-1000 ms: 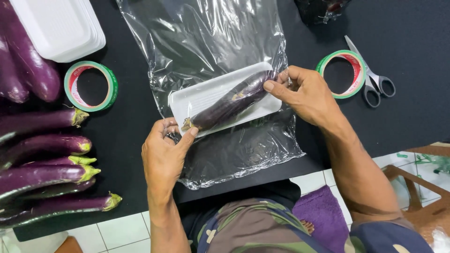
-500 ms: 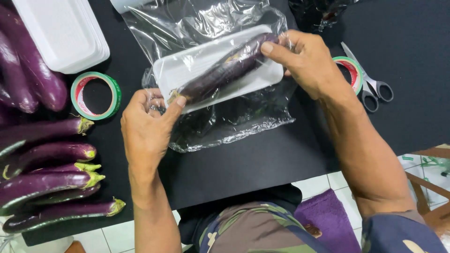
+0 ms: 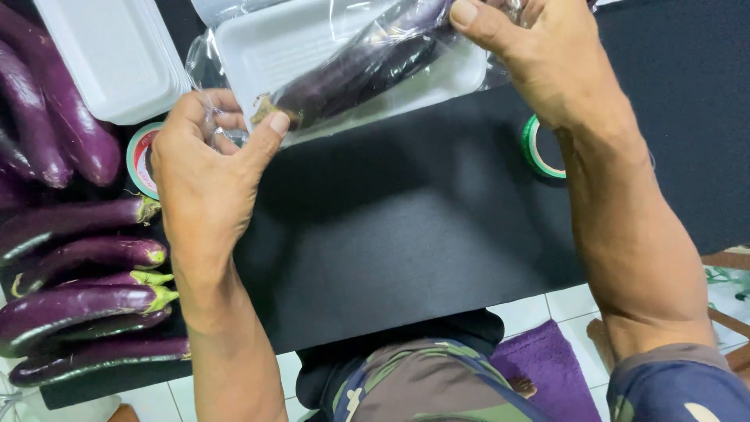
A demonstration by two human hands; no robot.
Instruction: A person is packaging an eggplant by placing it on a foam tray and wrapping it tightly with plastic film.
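up top, left hand (image 3: pixel 207 168) and right hand (image 3: pixel 539 59) both pinching clear wrap (image 3: pixel 351 43) around white foam tray (image 3: pixel 273 47) with purple eggplant (image 3: pixel 351 74), green tape roll (image 3: pixel 535 148) just beside right wrist

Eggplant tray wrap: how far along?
Done: one eggplant sits on the white foam tray under clear film. In hand: left hand and right hand grip the tray's ends. Left: loose eggplants and empty trays wait alongside.

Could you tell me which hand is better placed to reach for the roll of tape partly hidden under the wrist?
Probably the right hand: that green-edged tape roll lies just beneath its wrist. The left hand pinches the wrapped eggplant tray at its stem end, across the black mat.
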